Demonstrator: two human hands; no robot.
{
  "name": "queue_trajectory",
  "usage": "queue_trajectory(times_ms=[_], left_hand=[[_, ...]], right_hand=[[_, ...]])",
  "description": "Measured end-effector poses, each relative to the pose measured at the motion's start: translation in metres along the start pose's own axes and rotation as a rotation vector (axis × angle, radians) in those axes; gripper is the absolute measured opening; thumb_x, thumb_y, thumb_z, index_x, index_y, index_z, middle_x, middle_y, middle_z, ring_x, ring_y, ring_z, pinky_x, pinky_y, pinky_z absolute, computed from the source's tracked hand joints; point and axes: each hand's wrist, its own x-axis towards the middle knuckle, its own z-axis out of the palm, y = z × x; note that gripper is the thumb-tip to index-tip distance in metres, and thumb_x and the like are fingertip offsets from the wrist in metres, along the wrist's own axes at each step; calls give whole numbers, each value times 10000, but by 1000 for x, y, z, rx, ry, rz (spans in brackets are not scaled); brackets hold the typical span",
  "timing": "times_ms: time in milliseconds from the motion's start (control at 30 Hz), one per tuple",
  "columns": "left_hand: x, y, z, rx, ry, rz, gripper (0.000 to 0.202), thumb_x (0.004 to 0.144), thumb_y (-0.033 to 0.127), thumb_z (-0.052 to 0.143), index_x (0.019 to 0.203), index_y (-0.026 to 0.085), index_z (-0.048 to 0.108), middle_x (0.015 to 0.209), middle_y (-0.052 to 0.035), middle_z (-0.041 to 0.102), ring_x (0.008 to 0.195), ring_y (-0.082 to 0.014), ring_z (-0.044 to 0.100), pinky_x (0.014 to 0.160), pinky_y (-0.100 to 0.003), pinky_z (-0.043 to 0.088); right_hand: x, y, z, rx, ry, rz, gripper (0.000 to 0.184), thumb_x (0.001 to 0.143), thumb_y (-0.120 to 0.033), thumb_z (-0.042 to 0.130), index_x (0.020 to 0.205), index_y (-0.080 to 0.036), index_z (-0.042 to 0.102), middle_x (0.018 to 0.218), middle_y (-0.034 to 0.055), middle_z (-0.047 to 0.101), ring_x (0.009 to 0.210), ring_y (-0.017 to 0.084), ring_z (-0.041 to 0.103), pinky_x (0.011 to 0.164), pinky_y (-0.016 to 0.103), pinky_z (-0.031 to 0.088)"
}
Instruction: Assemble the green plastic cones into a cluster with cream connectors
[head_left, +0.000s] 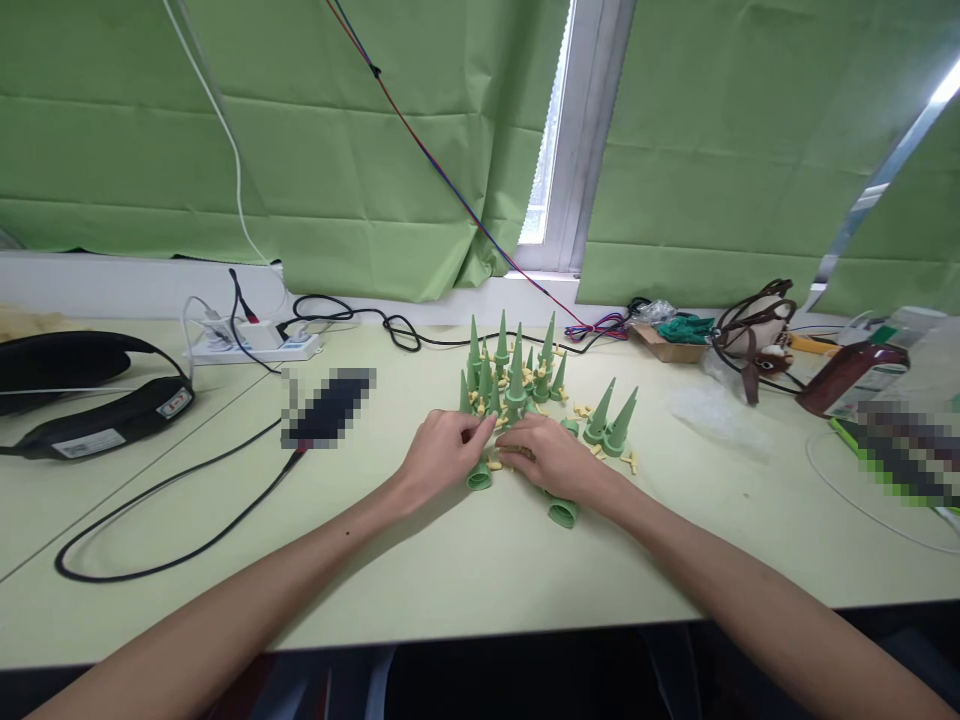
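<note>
My left hand [444, 450] is closed in a pinch at the front of a group of green plastic cones [516, 370]. What its thumb and fingertips hold, if anything, is hidden. My right hand [553, 455] faces it a short way off, fingers curled inward and their grip too small to make out. Small yellow plastic pieces [582, 411] lie scattered among the cones. A green cone lies with its open ring end [478, 477] beside my left fingers. Another open ring end [562, 513] shows below my right hand. Two upright cones [618, 424] stand to the right.
Left on the pale table [420, 580] lie a blurred dark device [330, 408] with a cable, a power strip [259, 348] and a black headset-like object [97, 400]. To the right are a clear plastic bag [720, 420], a cardboard box [667, 345] and a dark red bottle [851, 378].
</note>
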Motion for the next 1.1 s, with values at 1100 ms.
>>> queue_trajectory(times_ms=[1100], left_hand=[[-4,3,-2,-5,81,154,252,956,332,503,831,172,653,617,31,603,532,-89,485,559,-223,356]], right_hand=[[-1,-1,-3,63,39,43,199,948,-112,515,1050,-172,674,851,64,617,835,200,559,732,312,443]])
